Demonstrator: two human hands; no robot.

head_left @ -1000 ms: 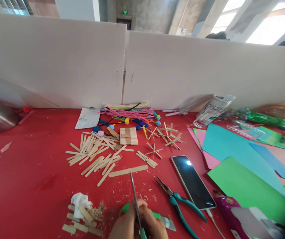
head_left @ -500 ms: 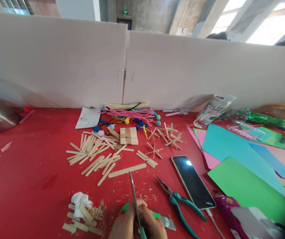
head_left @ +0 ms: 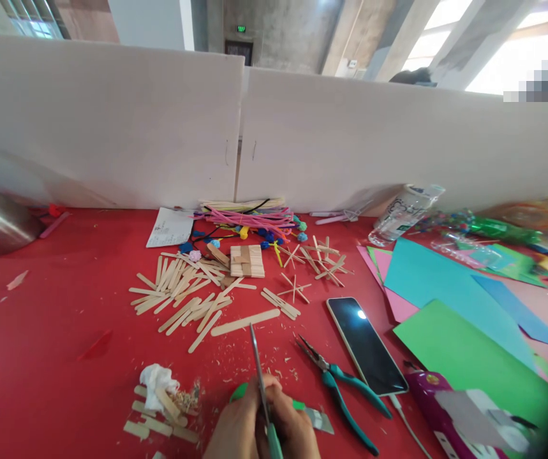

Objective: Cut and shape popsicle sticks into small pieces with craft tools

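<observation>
At the bottom middle, my left hand (head_left: 238,424) and my right hand (head_left: 293,422) are pressed close together with curled fingers. My right hand grips scissors (head_left: 260,373), seen edge-on, with a narrow metal blade pointing away and a pale green handle toward me. My left hand is pinched closed; whatever it holds is hidden behind its fingers and the blade. Below the hands lies a green utility knife (head_left: 319,421), partly covered, its blade showing at the right. Just beyond the scissors' tip rests a wide craft stick (head_left: 245,322). Wood shavings (head_left: 278,363) dot the red table around them.
Teal-handled pliers (head_left: 345,389) and a phone (head_left: 367,347) on a cable lie to the right, beside coloured paper (head_left: 446,350) and a purple glue gun (head_left: 439,408). Craft sticks (head_left: 178,280) spread left. Cut stick pieces (head_left: 159,424) sit near white tissue (head_left: 157,382). White boards (head_left: 111,127) stand behind.
The view has shifted slightly. Both hands stay together around the scissors in nearly the same pose, with the blade tilted a little differently.
</observation>
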